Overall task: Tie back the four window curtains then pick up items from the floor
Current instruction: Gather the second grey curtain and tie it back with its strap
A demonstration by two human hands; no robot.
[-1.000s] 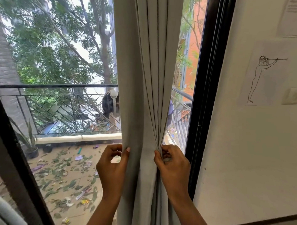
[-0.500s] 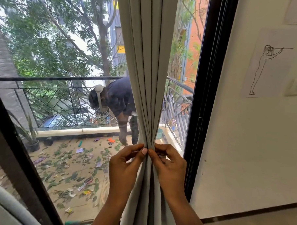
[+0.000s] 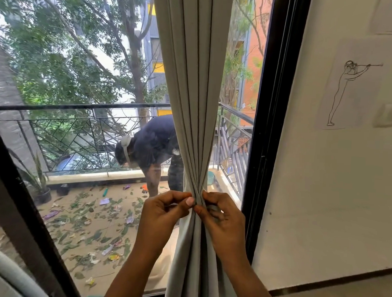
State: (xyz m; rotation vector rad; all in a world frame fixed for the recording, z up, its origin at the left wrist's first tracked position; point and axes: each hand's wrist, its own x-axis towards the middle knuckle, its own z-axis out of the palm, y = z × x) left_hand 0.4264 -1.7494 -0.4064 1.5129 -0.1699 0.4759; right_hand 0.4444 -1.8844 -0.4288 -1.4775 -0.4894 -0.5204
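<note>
Curtain (image 3: 192, 103) gathered into 1 narrow waist, directly between the 2 sets of fingertips. Likely 1 of the 4 to be tied back.

- Left hand (image 3: 163, 212): fingers curled, thumb and forefinger pinching the left flank of the bundle. Right hand (image 3: 221, 214): curled the same way, pinching the right flank. Fingertips of both nearly meet across the cloth.
- Why held so: squeezing from both sides keeps the pleats stacked, so the waist is thin enough for a band to go round. A pale strip shows under the right fingers (image 3: 201, 210); cannot tell whether it is a tie or a curtain fold.
- Cloth: pale grey-beige, matte, fairly heavy. Above the fingers it runs in straight, deep, even pleats; below them it loosens and flares wider.
- Just right of the right fingers: black window frame (image 3: 267, 129), smooth, hard. Further right, off-white wall (image 3: 322, 221) with a line drawing (image 3: 350, 87) on paper.
- Beyond the left fingers, through the glass (image 3: 78, 143): tiled balcony floor (image 3: 63, 232) strewn with leaves and paper scraps (image 3: 102, 211), a person (image 3: 154, 144) bending over it, and a black metal railing (image 3: 80, 106).

Judgement: tying step in hand; floor pickup not yet begun.
</note>
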